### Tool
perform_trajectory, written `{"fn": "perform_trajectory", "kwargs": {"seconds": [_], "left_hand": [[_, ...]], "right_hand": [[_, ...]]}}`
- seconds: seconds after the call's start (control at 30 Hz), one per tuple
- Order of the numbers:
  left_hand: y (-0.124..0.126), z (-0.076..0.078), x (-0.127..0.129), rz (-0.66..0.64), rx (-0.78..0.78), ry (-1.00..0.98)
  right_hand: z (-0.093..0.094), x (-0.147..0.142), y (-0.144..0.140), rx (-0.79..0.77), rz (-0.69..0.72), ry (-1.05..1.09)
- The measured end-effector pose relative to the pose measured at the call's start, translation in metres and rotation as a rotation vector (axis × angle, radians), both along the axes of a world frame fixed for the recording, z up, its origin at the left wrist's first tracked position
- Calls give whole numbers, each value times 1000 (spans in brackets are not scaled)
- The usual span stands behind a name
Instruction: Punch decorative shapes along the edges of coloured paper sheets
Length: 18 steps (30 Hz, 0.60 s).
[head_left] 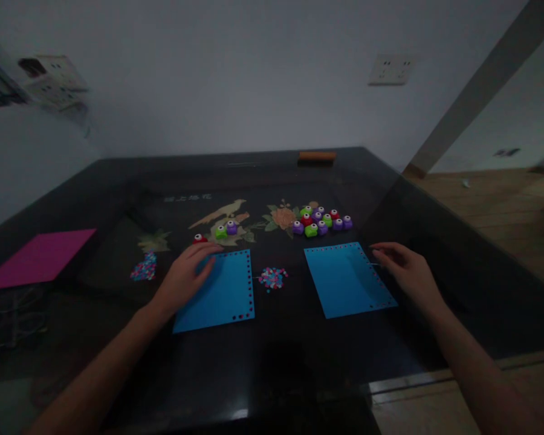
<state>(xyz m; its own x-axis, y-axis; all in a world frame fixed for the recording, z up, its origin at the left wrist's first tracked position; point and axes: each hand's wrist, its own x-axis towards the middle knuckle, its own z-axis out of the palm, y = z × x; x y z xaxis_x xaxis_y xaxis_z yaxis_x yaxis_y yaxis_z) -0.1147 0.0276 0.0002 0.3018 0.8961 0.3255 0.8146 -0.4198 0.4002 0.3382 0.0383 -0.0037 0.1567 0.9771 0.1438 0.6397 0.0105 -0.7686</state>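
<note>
My left hand (pixel 188 275) is over the left edge of a blue sheet (pixel 222 293), thumb apart from the stretched fingers. Small dark dots line the sheet's top and right edges, with several at the lower right corner. My right hand (pixel 408 272), fingers loosely curved, is beside the right edge of a second blue sheet (pixel 349 281). Dots run along that sheet's top and right edges too. A thin pale strip (pixel 375 264) shows below my right fingertips; its kind is unclear. Between the sheets is a pile of small pink, blue and white pieces (pixel 272 278).
Several red, green and purple one-eyed toy pieces (pixel 321 222) cluster behind the right sheet. Near my left fingers are a green one (pixel 221 232), a purple one and a red one. Another small-piece pile (pixel 145 267), a magenta sheet (pixel 40 258) and a brown bar (pixel 317 157) lie on the dark table.
</note>
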Motion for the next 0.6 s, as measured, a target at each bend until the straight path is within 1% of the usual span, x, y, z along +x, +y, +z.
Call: {"fn": "perform_trajectory", "kwargs": {"seconds": [0.07, 0.13, 0.17, 0.27, 0.33, 0.43, 0.5, 0.6], "left_hand": [[5, -9, -23, 34, -19, -10], [7, -13, -34, 24, -71, 14], [8, -12, -36, 16, -93, 28], [7, -10, -37, 1, -140, 59], [5, -9, -37, -6, -164, 70], [3, -11, -40, -10, -175, 99], [2, -13, -41, -18, -175, 121], [3, -15, -43, -21, -177, 128]], "right_hand": [[12, -16, -2, -6, 60, -13], [24, -41, -4, -6, 160, -31], [29, -56, -4, 4, 232, -33], [37, -111, 0, 11, 521, -74], [36, -148, 7, 34, 684, -160], [29, -195, 21, 96, 827, -347], [22, -218, 31, 92, 858, -457], [11, -238, 42, 83, 849, -550]]}}
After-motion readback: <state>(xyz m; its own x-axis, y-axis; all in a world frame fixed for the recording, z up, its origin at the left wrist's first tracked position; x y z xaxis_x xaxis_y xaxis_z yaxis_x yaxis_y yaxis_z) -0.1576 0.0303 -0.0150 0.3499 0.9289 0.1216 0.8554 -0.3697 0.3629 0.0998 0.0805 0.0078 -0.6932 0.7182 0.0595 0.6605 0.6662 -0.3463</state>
